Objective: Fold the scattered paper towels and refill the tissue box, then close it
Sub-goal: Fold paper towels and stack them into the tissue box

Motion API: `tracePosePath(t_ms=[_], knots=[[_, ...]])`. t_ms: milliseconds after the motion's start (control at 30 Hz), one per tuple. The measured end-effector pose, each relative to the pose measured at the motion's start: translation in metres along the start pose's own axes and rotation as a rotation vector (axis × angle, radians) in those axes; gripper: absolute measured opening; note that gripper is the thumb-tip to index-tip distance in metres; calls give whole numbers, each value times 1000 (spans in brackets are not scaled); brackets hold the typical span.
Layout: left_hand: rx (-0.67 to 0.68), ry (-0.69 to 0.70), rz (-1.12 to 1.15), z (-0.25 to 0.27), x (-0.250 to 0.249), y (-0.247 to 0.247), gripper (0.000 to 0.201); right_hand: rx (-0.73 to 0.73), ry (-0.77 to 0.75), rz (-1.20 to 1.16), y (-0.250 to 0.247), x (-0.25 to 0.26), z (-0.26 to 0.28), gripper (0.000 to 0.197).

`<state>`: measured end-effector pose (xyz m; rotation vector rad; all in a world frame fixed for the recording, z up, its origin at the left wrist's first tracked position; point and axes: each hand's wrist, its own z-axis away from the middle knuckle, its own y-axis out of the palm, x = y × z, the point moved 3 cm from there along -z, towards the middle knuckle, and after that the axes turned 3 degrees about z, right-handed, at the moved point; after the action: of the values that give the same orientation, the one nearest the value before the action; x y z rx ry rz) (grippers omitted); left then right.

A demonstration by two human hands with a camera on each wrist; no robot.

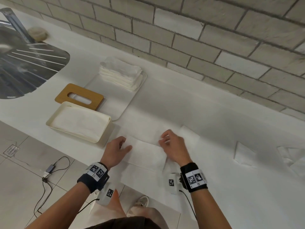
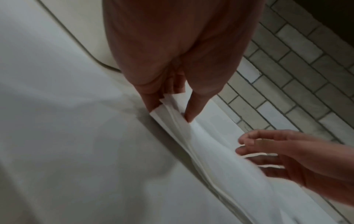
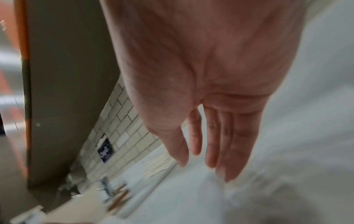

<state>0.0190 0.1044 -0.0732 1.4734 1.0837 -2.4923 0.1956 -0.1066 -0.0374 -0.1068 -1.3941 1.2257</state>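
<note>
Folding step: your left hand (image 1: 116, 150) fingers (image 2: 192, 109) pinch the white paper towel (image 1: 148, 154); right hand (image 1: 174, 148) fingers relaxed, empty. Next, carry it to the cream tissue box (image 1: 105, 131) at 10 o'clock.

No readable words or numbers anywhere. Wristbands (image 1: 96, 171) carry black-and-white square marker codes, patterns only. Dark blue sign (image 3: 105, 150) on tiled wall (image 3: 122, 121) bears pale lettering, too blurred to make out.
</note>
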Motion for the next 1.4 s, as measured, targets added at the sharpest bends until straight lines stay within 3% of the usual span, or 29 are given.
tracePosePath(t_ms=[67,133,233,333,467,633,867,933,1000,1067,1167,1267,1400], knots=[[-23,33,-48,2,-3,-2,25,-153,4,291,-23,-20,-4,24],[-39,85,-79,7,-4,-1,36,-160,32,526,-37,-41,-6,30],[-114,213,-123,14,-13,-3,42,-154,64,555,-44,-63,-10,6],[-130,358,-104,20,-35,-5,30,-194,87,345,-49,-74,-10,12],[28,396,79,31,-77,2,10,-206,149,-255,-60,-46,16,7],[214,368,382,53,-134,18,28,-26,159,-893,-51,16,60,9],[192,601,244,64,-143,28,49,-50,222,-1230,-39,35,81,11],[146,679,129,64,-137,29,43,-44,242,-1290,-37,35,84,10],[95,737,107,63,-133,27,24,-38,252,-1330,-36,34,85,9],[80,710,193,63,-132,22,12,-64,249,-1341,-35,30,85,9],[73,481,402,61,-127,7,6,-129,235,-1294,-32,22,85,10],[35,297,517,60,-113,-10,15,-112,215,-1221,-27,21,89,13],[-102,183,582,62,-90,-26,26,-132,282,-1167,-9,18,88,10]])
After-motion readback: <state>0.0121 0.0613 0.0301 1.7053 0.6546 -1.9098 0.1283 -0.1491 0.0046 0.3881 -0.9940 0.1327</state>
